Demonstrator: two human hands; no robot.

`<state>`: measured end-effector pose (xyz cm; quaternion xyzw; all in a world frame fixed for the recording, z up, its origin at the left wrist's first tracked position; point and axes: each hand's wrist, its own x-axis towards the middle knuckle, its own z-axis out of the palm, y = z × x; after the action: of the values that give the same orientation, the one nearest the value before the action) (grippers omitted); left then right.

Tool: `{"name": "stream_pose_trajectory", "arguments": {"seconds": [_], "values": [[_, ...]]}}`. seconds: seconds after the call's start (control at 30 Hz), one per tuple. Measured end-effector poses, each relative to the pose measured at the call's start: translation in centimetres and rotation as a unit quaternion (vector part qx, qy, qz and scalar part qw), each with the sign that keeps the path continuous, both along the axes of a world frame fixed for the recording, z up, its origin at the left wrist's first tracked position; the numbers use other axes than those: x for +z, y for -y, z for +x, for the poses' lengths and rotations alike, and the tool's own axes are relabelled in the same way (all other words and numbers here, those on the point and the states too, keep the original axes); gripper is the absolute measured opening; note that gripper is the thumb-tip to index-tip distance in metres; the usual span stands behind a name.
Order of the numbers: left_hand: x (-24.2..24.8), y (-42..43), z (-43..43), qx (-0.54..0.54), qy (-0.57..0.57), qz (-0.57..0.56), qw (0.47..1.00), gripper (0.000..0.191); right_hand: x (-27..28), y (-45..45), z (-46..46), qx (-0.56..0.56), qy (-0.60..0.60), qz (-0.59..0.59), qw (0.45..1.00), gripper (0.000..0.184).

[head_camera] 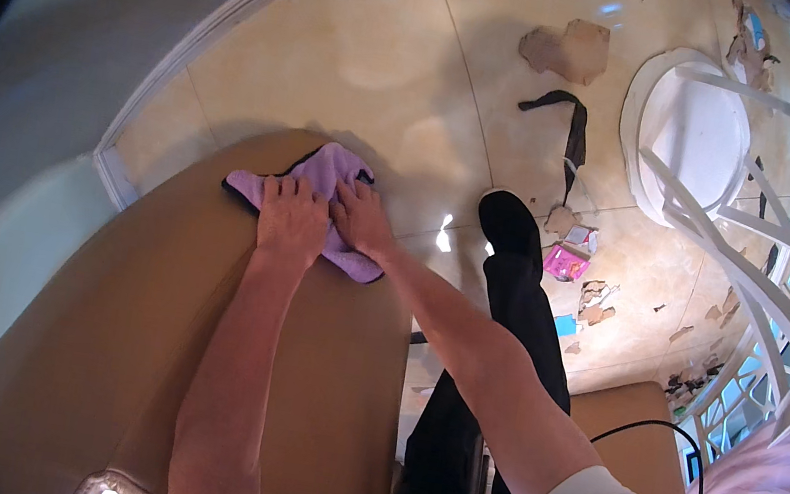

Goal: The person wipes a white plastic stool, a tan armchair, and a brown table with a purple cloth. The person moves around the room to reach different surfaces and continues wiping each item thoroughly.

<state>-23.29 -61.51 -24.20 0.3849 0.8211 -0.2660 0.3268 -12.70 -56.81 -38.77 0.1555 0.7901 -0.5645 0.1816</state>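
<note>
A purple cloth with dark edging [356, 266] lies bunched over the far end of a brown upholstered piece of furniture [335, 375], seemingly leather-covered. My left hand [292, 221] presses on the cloth, its fingers curled into the fabric. Close beside it, my right hand [364, 224] also holds the cloth down, fingers bent over the part near the furniture's right edge. The two hands nearly touch. Part of the cloth is hidden beneath them.
A pale wall [34, 120] with a white baseboard [189, 44] runs along the left. Torn cardboard [566, 50], a black strip [576, 132] and a pink packet [565, 263] litter the tiled floor. White curved-legged furniture [744, 243] stands right, near a black cable [700, 472].
</note>
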Motion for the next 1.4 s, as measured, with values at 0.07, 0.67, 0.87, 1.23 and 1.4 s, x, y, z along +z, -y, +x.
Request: {"name": "stream_pose_trajectory", "arguments": {"seconds": [0.07,0.67,0.87,1.23,1.4], "values": [[-0.5,-0.5,0.8,0.003,0.02,-0.051,0.998,0.025,-1.4,0.5,1.2,-0.002,0.058,-0.02,0.998,0.053],[3.8,-3.5,18.7,-0.033,0.229,-0.14,0.963,0.028,1.8,7.5,29.9,-0.036,0.235,-0.159,0.958,0.042],[10.3,-3.2,18.4,0.003,0.213,-0.13,0.968,0.029,13.4,5.0,25.2,-0.227,0.224,-0.278,0.906,0.044],[28.1,-3.6,10.6,0.003,-0.005,-0.059,0.998,0.025,26.3,-0.1,12.2,-0.062,-0.018,-0.204,0.977,0.045],[31.7,-0.7,17.8,0.008,-0.037,0.029,0.999,0.021,31.6,1.9,19.7,-0.06,-0.021,-0.172,0.983,0.042]]}}
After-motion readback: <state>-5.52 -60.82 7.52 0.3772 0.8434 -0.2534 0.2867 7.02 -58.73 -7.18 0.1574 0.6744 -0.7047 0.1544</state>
